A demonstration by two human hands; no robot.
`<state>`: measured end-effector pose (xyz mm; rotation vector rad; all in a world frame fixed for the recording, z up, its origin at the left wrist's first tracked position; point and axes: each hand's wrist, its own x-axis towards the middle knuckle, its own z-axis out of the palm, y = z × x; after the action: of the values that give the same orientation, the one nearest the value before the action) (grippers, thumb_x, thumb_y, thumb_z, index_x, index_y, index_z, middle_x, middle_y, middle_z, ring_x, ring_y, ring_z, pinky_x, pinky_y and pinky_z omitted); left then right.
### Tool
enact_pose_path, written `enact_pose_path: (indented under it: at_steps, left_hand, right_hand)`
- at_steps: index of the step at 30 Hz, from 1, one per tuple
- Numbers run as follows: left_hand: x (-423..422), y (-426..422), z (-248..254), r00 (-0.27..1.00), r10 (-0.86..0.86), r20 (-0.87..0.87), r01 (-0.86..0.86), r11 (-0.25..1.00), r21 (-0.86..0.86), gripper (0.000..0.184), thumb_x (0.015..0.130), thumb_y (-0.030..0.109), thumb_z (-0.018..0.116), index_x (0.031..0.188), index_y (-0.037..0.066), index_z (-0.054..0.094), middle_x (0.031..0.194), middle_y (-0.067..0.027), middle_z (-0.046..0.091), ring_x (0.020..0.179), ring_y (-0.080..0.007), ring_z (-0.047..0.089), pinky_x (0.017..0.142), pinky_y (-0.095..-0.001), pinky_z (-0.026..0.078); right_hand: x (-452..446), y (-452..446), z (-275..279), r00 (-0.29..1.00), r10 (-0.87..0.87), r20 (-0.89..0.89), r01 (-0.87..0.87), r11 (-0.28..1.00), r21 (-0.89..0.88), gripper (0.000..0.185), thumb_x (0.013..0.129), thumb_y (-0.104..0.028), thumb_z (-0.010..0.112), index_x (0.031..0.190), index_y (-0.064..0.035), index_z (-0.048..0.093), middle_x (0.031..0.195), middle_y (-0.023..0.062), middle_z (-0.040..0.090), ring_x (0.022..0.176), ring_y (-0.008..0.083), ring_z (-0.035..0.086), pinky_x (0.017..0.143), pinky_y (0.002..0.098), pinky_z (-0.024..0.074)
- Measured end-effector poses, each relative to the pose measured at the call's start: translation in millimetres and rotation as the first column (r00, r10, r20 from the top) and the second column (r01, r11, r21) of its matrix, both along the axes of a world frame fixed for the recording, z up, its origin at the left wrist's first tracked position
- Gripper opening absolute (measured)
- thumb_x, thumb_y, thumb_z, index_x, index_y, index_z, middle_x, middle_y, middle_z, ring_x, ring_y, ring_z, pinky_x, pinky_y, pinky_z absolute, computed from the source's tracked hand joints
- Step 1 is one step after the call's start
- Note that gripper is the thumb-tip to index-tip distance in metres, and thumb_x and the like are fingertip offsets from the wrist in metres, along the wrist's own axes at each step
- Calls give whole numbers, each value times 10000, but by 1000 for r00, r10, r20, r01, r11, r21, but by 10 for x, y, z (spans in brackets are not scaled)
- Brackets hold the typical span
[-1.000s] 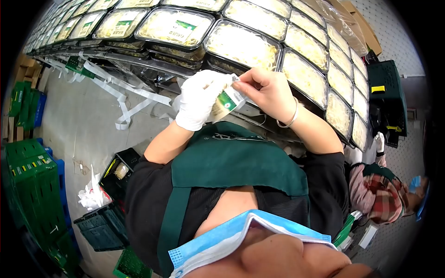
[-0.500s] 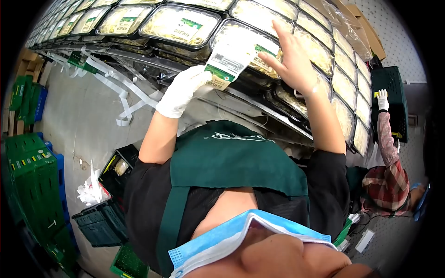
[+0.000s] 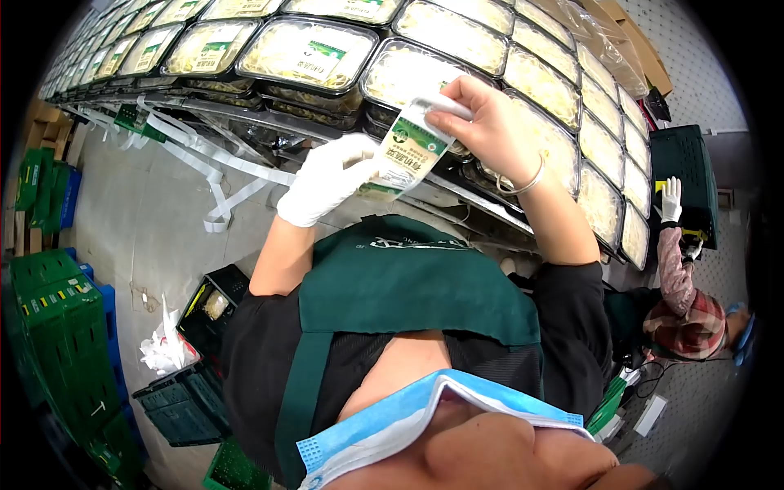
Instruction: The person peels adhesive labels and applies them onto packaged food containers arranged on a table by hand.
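A strip of green-and-white printed labels [image 3: 408,151] hangs between my two hands in front of the stacked trays. My left hand [image 3: 331,180], in a white glove, is closed on the strip's lower left edge. My bare right hand [image 3: 490,131], with a bracelet at the wrist, pinches the upper right end, where the strip curls. Just behind it is a clear-lidded black tray [image 3: 400,69] of pale, stringy food resembling bean sprouts, partly hidden by the right hand. To its left sits another such tray [image 3: 306,51], a green label on its lid.
Many more filled trays [image 3: 543,86] stand in stacked rows. White strips [image 3: 216,175] dangle from the table's edge at left. Green crates [image 3: 61,302] are piled at far left, a dark crate [image 3: 184,400] lower down. At right a co-worker's gloved hand [image 3: 671,200] touches a dark green crate [image 3: 686,163].
My right hand has come down and left from over the trays and now pinches the label strip. The strip has turned and its printed front shows more. The co-worker's hand shifted slightly down.
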<state>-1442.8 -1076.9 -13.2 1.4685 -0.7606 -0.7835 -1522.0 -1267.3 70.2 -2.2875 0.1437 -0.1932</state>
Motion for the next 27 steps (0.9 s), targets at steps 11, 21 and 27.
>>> enact_pose_path:
  at_steps: [11,21,27]
  left_hand:
    - [-213,-257,87,926,373,61,-360,920,-151,126,739,65,584,648,21,509,601,-16,460,533,-80,411,487,-240,355]
    - [-90,-260,155,919,391,-43,-393,912,-120,84,758,52,556,826,11,583,794,-51,567,768,-118,538,700,-255,429]
    - [-104,-362,133,927,368,-76,-376,899,-226,186,735,21,599,921,20,603,812,-71,570,781,-142,554,720,-245,429]
  right_hand:
    - [-154,57,-133,980,-2,199,23,994,-107,95,748,-91,634,770,-7,595,671,37,594,574,56,510,520,200,420]
    - [67,-20,-157,970,240,33,-237,969,-73,182,754,-142,621,873,-18,561,584,48,492,532,126,465,522,250,391]
    - [-94,91,-123,994,81,69,-66,978,-196,102,750,-114,620,814,-41,589,544,37,533,474,125,498,465,252,401]
